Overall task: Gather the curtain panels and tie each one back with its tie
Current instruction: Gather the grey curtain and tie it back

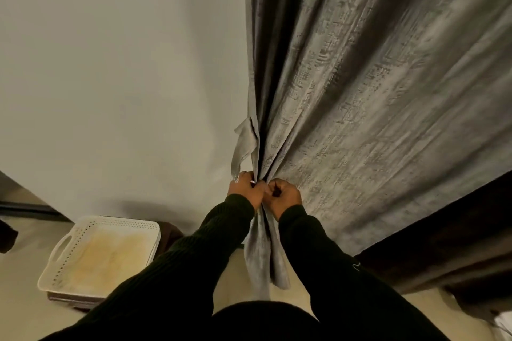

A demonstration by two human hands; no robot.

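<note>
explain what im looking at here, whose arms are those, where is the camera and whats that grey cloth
There is no machine here. The single picture comes from a wide-angle camera worn on a person's head, looking forward and down, so the two dark-sleeved arms reaching up from the bottom edge are the wearer's own.

The grey cloth is a curtain panel hanging beside a pale wall. It is bunched into a narrow waist where the hands meet. The left hand and the right hand are both curled on that gathered spot, side by side. A loose strip of the same grey fabric, probably the tie, sticks out just above the left hand. Whether a knot is made yet is hidden by the fingers.

On the floor at lower left sits a white perforated basket with handles.
</note>
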